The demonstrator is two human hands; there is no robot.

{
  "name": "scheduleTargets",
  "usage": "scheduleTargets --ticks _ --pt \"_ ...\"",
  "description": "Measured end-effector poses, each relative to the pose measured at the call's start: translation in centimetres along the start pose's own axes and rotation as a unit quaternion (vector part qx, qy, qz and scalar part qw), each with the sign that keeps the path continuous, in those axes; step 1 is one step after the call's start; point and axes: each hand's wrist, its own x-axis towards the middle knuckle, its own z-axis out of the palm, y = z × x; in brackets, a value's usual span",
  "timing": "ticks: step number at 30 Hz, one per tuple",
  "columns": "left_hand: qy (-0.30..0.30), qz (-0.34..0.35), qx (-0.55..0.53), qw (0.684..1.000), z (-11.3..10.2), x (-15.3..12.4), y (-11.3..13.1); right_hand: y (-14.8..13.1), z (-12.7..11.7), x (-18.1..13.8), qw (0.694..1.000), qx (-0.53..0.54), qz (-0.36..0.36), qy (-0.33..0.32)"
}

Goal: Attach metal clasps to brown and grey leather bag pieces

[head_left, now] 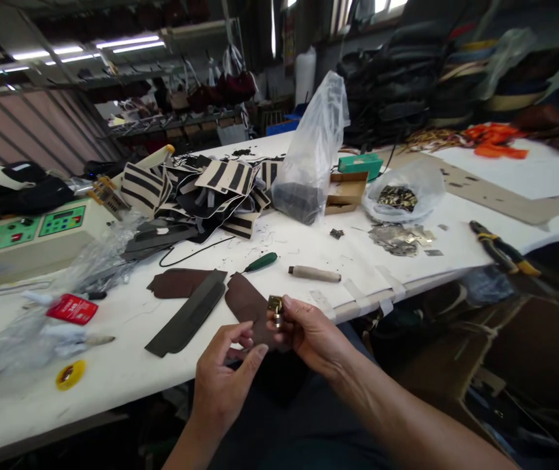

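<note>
My right hand (316, 336) pinches a small gold-coloured metal bag clasp (275, 305) between thumb and fingers, above the table's front edge. Just left of it, my left hand (223, 378) is raised with thumb and fingers apart, holding nothing. Behind the hands lies a dark brown leather piece (247, 297), partly hidden by them. To its left, a black strip (189, 316) overlaps another brown leather piece (181, 282). A green-handled awl-like tool (262, 262) and a wrapped stick-like tool (315, 273) rest beyond them.
Flat metal plates (397, 239) lie before a plastic bag of brass-coloured parts (397, 198). Pliers (502, 248) lie at the right edge. Striped pieces (225, 176) are heaped at the back. Left are a red glue bottle (72, 309), a yellow tape roll (70, 375) and a control box (49, 228).
</note>
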Motion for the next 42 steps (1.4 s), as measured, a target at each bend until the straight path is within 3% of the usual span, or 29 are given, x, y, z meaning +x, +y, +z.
scheduleTargets --ticks 7,16,21,27,33,42 --pt "0.098 0.094 0.064 0.989 1.3 -1.4 1.9 2.8 1.4 -1.9 0.999 0.035 0.0 -0.037" --pt "0.098 0.086 0.085 0.988 0.9 -1.4 2.9 3.1 1.2 -3.4 0.997 0.068 0.01 -0.018" --pt "0.124 0.181 0.139 0.966 1.0 -1.3 3.0 3.5 0.5 -3.3 0.996 0.087 0.027 0.004" --pt "0.13 0.296 0.209 0.923 0.6 -1.4 2.8 3.2 0.0 -3.8 0.998 0.056 0.028 -0.024" --pt "0.13 0.328 0.212 0.912 0.1 -1.4 3.0 2.6 -0.2 -4.4 0.998 -0.016 -0.024 -0.047" --pt "0.117 0.342 0.197 0.911 0.1 -1.7 3.0 2.7 -1.2 -4.1 0.995 0.039 0.043 -0.077"
